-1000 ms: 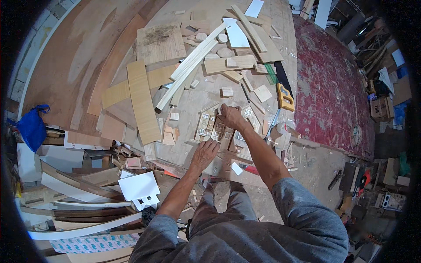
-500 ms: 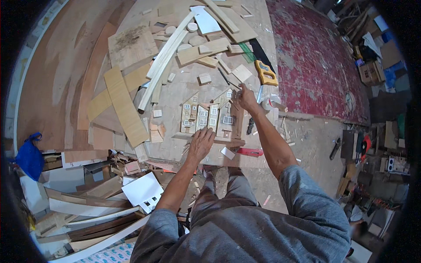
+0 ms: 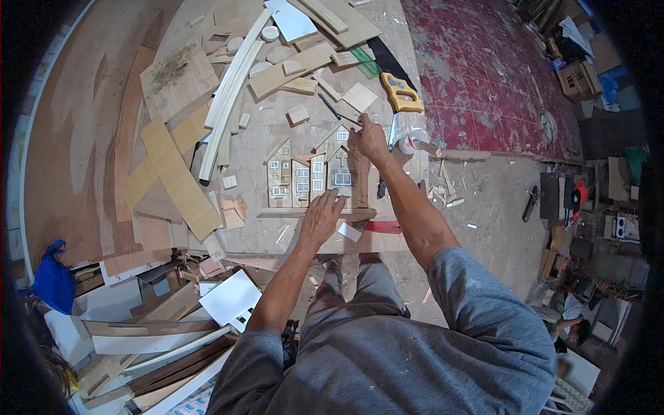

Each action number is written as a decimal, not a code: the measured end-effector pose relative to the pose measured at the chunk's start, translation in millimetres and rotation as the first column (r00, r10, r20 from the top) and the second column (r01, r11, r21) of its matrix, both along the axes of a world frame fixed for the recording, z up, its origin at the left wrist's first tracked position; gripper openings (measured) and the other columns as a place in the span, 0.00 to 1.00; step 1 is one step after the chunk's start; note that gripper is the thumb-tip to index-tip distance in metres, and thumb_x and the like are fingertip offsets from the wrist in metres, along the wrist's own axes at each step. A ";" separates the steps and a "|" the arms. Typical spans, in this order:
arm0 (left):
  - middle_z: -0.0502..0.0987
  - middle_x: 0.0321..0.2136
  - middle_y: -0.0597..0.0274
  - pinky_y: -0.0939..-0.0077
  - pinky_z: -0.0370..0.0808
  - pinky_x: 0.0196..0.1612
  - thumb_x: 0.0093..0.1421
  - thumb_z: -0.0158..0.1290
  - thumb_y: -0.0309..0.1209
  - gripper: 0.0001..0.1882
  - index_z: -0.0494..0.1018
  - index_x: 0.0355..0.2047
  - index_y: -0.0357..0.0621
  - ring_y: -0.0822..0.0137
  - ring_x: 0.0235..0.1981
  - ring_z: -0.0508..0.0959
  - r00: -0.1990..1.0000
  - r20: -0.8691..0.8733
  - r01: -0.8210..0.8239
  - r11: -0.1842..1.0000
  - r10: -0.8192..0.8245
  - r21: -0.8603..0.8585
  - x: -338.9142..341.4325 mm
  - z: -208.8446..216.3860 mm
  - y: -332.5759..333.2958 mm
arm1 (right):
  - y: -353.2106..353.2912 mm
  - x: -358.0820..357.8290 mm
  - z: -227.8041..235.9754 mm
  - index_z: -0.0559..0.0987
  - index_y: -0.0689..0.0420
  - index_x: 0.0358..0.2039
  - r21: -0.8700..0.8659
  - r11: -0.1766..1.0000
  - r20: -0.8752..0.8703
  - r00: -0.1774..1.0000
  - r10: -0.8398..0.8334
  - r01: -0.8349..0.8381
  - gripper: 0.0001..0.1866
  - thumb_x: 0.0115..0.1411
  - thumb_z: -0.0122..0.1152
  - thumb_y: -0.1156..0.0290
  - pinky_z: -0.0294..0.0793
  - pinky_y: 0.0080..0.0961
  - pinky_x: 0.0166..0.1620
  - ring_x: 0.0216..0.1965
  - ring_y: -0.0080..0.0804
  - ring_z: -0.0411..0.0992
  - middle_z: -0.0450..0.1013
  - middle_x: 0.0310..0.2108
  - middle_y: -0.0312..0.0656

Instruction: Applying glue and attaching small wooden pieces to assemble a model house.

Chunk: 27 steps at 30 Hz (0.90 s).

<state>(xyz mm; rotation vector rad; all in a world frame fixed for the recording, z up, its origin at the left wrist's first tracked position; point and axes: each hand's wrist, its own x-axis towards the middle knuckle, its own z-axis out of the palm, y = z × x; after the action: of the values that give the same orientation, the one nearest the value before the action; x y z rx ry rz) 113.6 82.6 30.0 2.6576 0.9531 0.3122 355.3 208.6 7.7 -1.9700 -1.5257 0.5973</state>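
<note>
A flat wooden model of a row of houses [image 3: 302,173], with peaked roofs and small white-framed windows, lies on the workbench in front of me. My left hand [image 3: 324,216] rests on its lower edge, fingers stretched out and slightly bent. At the model's upper right side, my right hand [image 3: 373,140] is closed, fingertips pinched by the roof slope. What they pinch is hidden; a thin strip [image 3: 350,121] ends at these fingertips. A dark slim stick [image 3: 330,107] lies just beyond it.
A yellow-handled saw [image 3: 401,93] lies at the right bench edge, near a white roll [image 3: 407,144]. Wooden boards and offcuts [image 3: 290,76] cover the far side, with long pale strips [image 3: 232,97] at left. A red tool [image 3: 382,227] and white card [image 3: 349,232] lie near the front edge.
The view has shifted, so the bench appears farther left and up. My left hand has slid rightward along the model's lower edge. The right hand stays at the roof's right side.
</note>
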 end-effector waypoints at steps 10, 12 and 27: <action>0.71 0.51 0.48 0.61 0.71 0.51 0.53 0.53 0.24 0.24 0.68 0.52 0.37 0.53 0.54 0.70 0.999 -0.015 -0.039 0.998 0.039 -0.038 15.2 16.0 2.6 | -0.8 4.8 -9.9 0.68 0.65 0.40 -0.009 1.000 0.102 0.995 -0.005 0.006 0.15 0.58 0.61 0.70 0.76 0.51 0.34 0.30 0.63 0.77 0.76 0.25 0.63; 0.69 0.53 0.47 0.59 0.68 0.54 0.53 0.56 0.27 0.28 0.66 0.55 0.37 0.52 0.56 0.69 0.995 -0.099 -0.036 0.998 0.031 -0.044 22.1 23.7 0.1 | -0.9 8.2 -6.2 0.67 0.66 0.41 -0.006 1.000 0.077 0.997 0.006 -0.005 0.16 0.58 0.61 0.69 0.76 0.51 0.34 0.31 0.64 0.77 0.76 0.25 0.63; 0.68 0.55 0.46 0.59 0.69 0.57 0.55 0.53 0.27 0.28 0.65 0.58 0.40 0.51 0.57 0.69 0.989 -0.087 -0.108 0.987 0.119 0.123 37.3 8.0 -9.3 | -3.1 -2.8 -1.5 0.65 0.66 0.45 0.009 0.999 0.119 0.992 0.043 -0.044 0.22 0.58 0.61 0.66 0.76 0.53 0.31 0.28 0.65 0.76 0.75 0.23 0.63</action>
<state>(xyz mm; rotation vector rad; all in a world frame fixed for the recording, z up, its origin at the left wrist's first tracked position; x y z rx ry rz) 150.9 73.3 38.0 2.7509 1.1528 0.2785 352.4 205.6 6.1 -1.9994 -1.6434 0.4960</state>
